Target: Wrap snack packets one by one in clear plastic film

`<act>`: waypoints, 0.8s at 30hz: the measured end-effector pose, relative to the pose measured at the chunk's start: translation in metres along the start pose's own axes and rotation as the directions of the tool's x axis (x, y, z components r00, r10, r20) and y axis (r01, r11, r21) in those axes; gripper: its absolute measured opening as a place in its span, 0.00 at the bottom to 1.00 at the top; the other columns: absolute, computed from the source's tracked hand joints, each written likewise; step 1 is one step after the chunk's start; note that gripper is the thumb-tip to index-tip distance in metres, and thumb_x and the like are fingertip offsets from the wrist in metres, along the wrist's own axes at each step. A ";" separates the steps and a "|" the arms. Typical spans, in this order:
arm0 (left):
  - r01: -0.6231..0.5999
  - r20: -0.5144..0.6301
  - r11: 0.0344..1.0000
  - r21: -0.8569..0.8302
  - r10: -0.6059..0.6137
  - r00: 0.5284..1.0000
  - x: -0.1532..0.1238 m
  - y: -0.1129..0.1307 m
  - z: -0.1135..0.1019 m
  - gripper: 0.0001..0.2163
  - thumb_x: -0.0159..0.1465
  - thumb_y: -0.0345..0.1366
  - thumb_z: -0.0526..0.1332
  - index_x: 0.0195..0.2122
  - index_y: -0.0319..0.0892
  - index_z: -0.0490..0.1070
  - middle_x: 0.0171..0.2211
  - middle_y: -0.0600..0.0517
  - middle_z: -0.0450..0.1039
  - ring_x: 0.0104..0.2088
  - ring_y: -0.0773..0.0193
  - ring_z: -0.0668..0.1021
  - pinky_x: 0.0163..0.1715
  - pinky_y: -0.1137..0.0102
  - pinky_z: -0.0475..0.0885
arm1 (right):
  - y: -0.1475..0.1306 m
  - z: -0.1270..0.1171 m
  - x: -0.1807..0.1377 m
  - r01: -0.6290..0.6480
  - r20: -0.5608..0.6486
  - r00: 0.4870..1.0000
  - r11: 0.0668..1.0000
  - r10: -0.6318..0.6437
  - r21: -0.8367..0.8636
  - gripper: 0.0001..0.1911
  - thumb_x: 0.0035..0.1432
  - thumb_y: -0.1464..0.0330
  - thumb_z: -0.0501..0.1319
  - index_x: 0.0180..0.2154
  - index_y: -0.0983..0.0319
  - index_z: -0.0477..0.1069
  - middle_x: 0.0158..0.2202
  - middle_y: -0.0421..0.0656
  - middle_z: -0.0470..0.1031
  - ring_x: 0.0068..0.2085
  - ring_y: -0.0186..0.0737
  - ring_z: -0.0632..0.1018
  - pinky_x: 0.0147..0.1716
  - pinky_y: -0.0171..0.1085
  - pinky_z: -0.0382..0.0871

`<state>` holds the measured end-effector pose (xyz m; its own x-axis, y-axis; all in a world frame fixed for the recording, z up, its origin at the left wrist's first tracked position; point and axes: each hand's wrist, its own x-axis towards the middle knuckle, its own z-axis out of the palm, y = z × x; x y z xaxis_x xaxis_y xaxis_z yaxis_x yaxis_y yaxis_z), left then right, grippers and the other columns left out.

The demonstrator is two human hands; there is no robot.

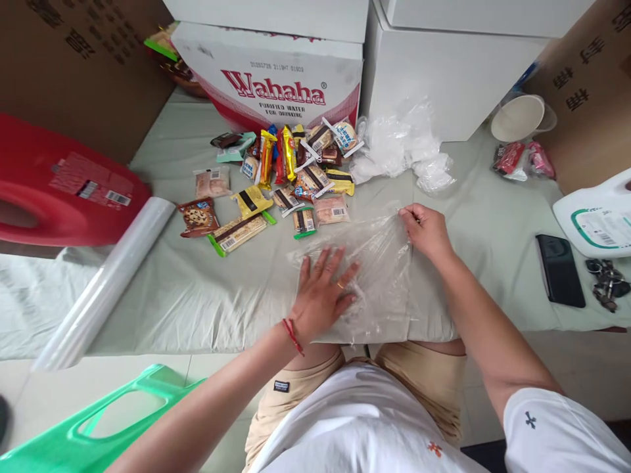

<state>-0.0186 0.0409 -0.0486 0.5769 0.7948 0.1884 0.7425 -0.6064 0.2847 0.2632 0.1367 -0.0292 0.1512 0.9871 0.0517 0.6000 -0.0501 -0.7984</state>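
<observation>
Clear plastic film (382, 269) lies on the pale green cloth (192, 302), near its front edge; the left hand (321, 294), fingers spread, rests flat on it, while the right hand (426, 231), apart from the left, pinches its upper right corner; behind wrapped snacks (266, 159), a carton (276, 59) reads "Wahaha PURIFIED WATER FOR DRINKING"

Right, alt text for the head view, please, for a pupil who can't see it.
A person's left hand lies spread on thin clear plastic while the right hand pinches its edge. Wrapped snacks lie beyond on the cloth, before a Wahaha carton; a plastic roll lies left.
</observation>
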 end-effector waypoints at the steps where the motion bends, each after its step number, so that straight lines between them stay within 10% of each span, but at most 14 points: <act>1: 0.029 0.046 1.000 0.004 -0.029 0.999 -0.003 -0.008 0.002 0.30 0.70 0.47 0.60 0.71 0.48 0.60 0.75 0.37 0.49 0.74 0.37 0.55 0.68 0.38 0.51 | 0.004 -0.006 0.009 0.027 0.016 1.000 0.999 -0.027 -0.038 0.15 0.65 0.56 0.58 0.33 0.59 0.72 0.21 0.36 0.67 0.21 0.34 0.69 0.28 0.35 0.63; 8: 0.130 0.057 0.989 0.070 -0.134 0.989 -0.023 -0.034 -0.002 0.48 0.66 0.62 0.57 0.77 0.37 0.40 0.75 0.30 0.43 0.74 0.36 0.55 0.69 0.35 0.43 | 0.001 -0.031 0.040 0.012 -0.048 0.999 0.971 -0.024 -0.241 0.17 0.68 0.54 0.55 0.35 0.58 0.72 0.25 0.41 0.70 0.28 0.39 0.72 0.33 0.37 0.64; 16: 0.179 0.077 0.979 0.092 -0.186 0.979 -0.024 -0.032 0.000 0.54 0.63 0.70 0.52 0.75 0.28 0.41 0.74 0.27 0.43 0.74 0.37 0.53 0.71 0.37 0.36 | -0.032 0.006 -0.058 -0.129 0.408 0.898 0.985 0.165 -0.115 0.35 0.57 0.61 0.66 0.64 0.59 0.62 0.31 0.39 0.76 0.32 0.40 0.75 0.33 0.36 0.67; 20: 0.185 0.134 0.978 0.097 -0.197 0.971 -0.030 -0.040 -0.008 0.57 0.60 0.72 0.53 0.76 0.30 0.42 0.75 0.27 0.42 0.74 0.35 0.53 0.70 0.36 0.36 | -0.014 -0.005 -0.053 -0.174 0.357 0.922 0.984 0.147 0.044 0.25 0.56 0.62 0.64 0.56 0.59 0.69 0.31 0.37 0.73 0.30 0.37 0.73 0.32 0.36 0.67; 24: 0.213 0.166 0.971 0.111 -0.229 0.959 -0.036 -0.044 -0.014 0.57 0.59 0.72 0.55 0.76 0.31 0.44 0.75 0.28 0.42 0.74 0.34 0.53 0.69 0.34 0.38 | -0.002 -0.032 -0.029 -0.105 0.230 0.964 0.985 0.136 -0.140 0.19 0.56 0.64 0.64 0.51 0.59 0.74 0.34 0.41 0.74 0.31 0.39 0.74 0.33 0.38 0.68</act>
<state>-0.0771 0.0392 -0.0549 0.4398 0.8972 -0.0404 0.8812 -0.4225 0.2122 0.2824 0.1032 -0.0096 0.0466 0.9795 -0.1962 0.6846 -0.1744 -0.7078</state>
